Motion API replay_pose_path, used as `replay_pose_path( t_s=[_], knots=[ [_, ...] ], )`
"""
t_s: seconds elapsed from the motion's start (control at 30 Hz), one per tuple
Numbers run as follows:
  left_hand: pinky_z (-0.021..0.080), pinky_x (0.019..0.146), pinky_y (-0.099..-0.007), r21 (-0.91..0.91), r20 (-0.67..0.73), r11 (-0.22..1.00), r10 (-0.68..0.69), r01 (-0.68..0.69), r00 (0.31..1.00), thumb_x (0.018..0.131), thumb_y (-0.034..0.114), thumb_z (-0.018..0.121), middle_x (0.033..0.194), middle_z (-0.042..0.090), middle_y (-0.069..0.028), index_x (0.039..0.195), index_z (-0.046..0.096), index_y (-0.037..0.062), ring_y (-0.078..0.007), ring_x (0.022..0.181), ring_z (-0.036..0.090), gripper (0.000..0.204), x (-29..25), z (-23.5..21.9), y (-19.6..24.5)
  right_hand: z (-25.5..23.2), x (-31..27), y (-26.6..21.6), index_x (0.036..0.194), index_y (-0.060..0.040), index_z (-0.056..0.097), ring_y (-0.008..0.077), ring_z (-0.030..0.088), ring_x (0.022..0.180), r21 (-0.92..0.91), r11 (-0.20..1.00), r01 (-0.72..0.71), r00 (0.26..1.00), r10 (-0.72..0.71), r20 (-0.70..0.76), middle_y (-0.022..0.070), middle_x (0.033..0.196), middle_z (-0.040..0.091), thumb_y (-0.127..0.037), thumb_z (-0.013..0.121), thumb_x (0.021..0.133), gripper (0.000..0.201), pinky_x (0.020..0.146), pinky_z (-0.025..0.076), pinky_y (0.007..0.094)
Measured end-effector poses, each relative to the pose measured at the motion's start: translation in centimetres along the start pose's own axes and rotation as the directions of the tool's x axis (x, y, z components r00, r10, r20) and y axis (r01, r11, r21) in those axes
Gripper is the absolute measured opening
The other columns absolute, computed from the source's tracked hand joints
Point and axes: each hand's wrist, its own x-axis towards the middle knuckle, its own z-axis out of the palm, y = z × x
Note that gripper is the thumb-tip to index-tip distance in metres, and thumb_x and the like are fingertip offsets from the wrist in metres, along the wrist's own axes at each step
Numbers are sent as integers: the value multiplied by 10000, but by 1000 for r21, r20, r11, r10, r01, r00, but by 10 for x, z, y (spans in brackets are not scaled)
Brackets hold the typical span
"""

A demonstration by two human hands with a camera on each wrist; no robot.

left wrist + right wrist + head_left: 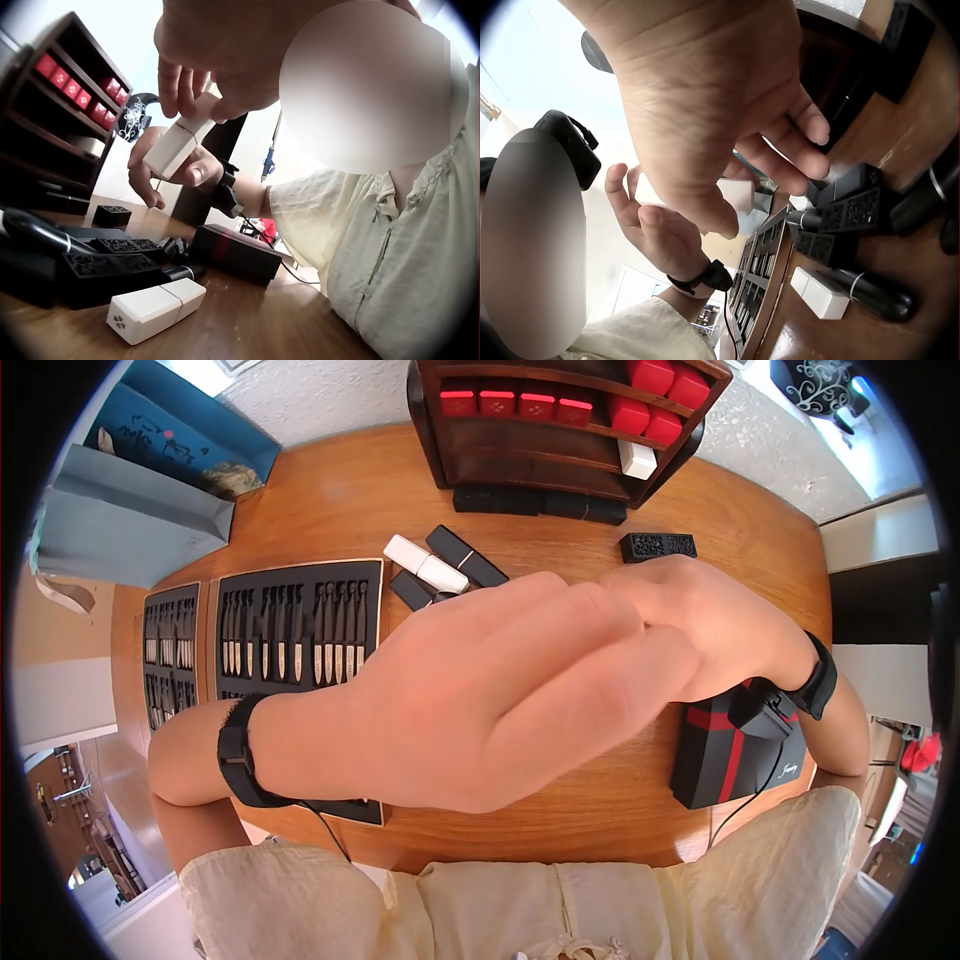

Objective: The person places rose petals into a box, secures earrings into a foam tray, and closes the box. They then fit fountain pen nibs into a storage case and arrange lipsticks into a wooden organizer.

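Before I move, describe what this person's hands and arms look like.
The left hand and right hand wear no gloves. Each wrist has a black strap; the right carries a boxy black camera. A thin black cable hangs below each. Loose, wrinkled cream sleeves stop near the elbows.

Smooth white box (174, 148) in my grasp shows a matt face, card or plastic unclear.
My cream cloth top (480, 895) looks thin and wrinkled; the wooden table (560, 835) is glossy, the dark shelf (530, 448) polished wood, the wall (330, 398) rough.
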Motion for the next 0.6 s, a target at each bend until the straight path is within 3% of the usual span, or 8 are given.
replay_pose_path(
  t_s=[0.13, 0.2, 0.23, 0.27, 0.3, 0.37, 0.5, 0.6],
  knots=[
    [542, 752, -303, -42, -22, 994, -105, 104, 994, 756, 3, 786, 1064, 659, -140, 1096, 593, 8, -248, 920, 660, 391, -2, 7, -12, 3, -2, 2, 1010, -43, 641, 280, 597, 596, -50, 998, -31, 1000, 31, -5, 99, 706, 606, -216, 736, 829, 267, 529, 439, 376],
    [541, 738, -300, -152, -92, 954, -275, 260, 957, 776, -13, 763, 1090, 625, -122, 1091, 571, 19, -238, 878, 650, 370, -4, 12, -25, -1, 0, -4, 939, -28, 653, 233, 572, 562, 20, 982, -186, 982, 185, 45, 90, 648, 571, -268, 705, 880, 252, 517, 426, 356],
    [530, 704, -315, 69, -99, 965, -247, 254, 964, 754, 41, 791, 1089, 606, -114, 1064, 577, 37, -241, 838, 629, 377, 0, 7, -23, -4, 1, -3, 914, -20, 653, 196, 553, 552, 68, 935, -348, 935, 341, 100, 75, 633, 559, -293, 682, 906, 274, 515, 420, 338],
    [530, 704, -315, 67, -95, 965, -246, 252, 965, 754, 41, 791, 1089, 606, -114, 1064, 577, 37, -241, 838, 629, 377, 1, 7, -26, -6, 1, -2, 889, -11, 653, 159, 535, 542, 106, 859, -501, 861, 482, 162, 59, 619, 547, -317, 658, 932, 309, 512, 414, 321],
    [517, 683, -319, 229, -39, 970, -76, 83, 996, 741, 91, 799, 1082, 606, -110, 1043, 581, 46, -240, 820, 619, 375, 0, 8, -29, 3, 0, 2, 824, -4, 641, 100, 508, 555, 376, 764, -525, 841, 534, 90, 18, 629, 550, -355, 616, 967, 379, 504, 397, 299],
    [489, 638, -328, 471, 80, 858, 190, -205, 979, 716, 230, 789, 1076, 606, -103, 1001, 596, 61, -241, 811, 612, 384, -4, 16, -32, -1, 1, 8, 787, -14, 625, 72, 459, 539, 453, 700, -552, 820, 556, 139, -10, 619, 533, -401, 562, 985, 440, 476, 350, 276],
    [493, 635, -320, 682, 127, 685, 233, -256, 964, 767, 201, 751, 1073, 620, -115, 1019, 628, 39, -247, 841, 629, 324, -3, 31, -35, 0, 3, 21, 720, -43, 589, 62, 369, 485, 612, 554, -564, 794, 567, 219, -6, 561, 483, -412, 493, 1000, 473, 444, 277, 253],
    [502, 643, -309, 657, 43, 718, 268, -229, 962, 787, 172, 737, 1061, 621, -116, 1014, 644, 16, -249, 853, 635, 290, 1, 32, -42, -6, 8, 23, 690, -61, 565, 63, 345, 467, 691, 511, -512, 820, 530, 216, 1, 534, 467, -392, 486, 996, 458, 433, 246, 251]
  ],
)
